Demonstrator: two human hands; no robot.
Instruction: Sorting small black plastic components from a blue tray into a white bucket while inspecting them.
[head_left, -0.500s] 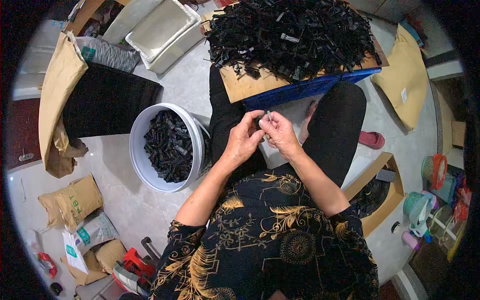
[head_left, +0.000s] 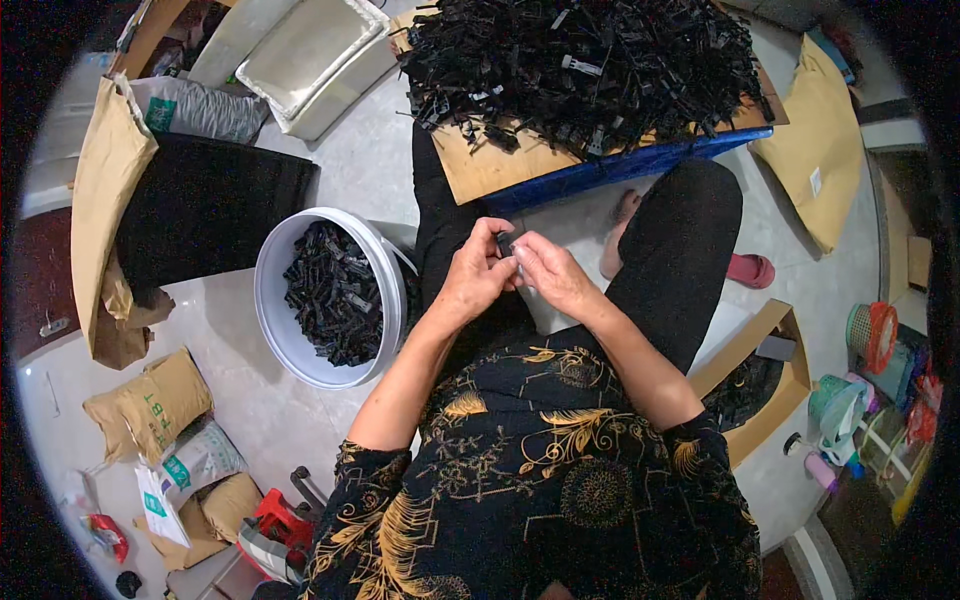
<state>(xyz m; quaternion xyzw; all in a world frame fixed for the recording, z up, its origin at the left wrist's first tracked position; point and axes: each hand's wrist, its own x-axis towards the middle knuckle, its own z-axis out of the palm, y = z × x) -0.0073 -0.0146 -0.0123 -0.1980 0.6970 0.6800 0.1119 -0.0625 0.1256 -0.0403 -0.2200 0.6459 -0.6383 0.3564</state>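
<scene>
Blk part (head_left: 505,242) held, wood tbl (head_left: 472,168), grey flr (head_left: 232,345)

Both hands (head_left: 478,272) (head_left: 555,278) close together, fingers (head_left: 530,250) curled inward, bare forearms (head_left: 410,370) (head_left: 640,370) slanting toward each other.

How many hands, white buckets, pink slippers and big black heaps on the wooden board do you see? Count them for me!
Left hand and right hand: 2
White bucket: 1
Pink slipper: 1
Big black heap: 1
Total: 5
</scene>
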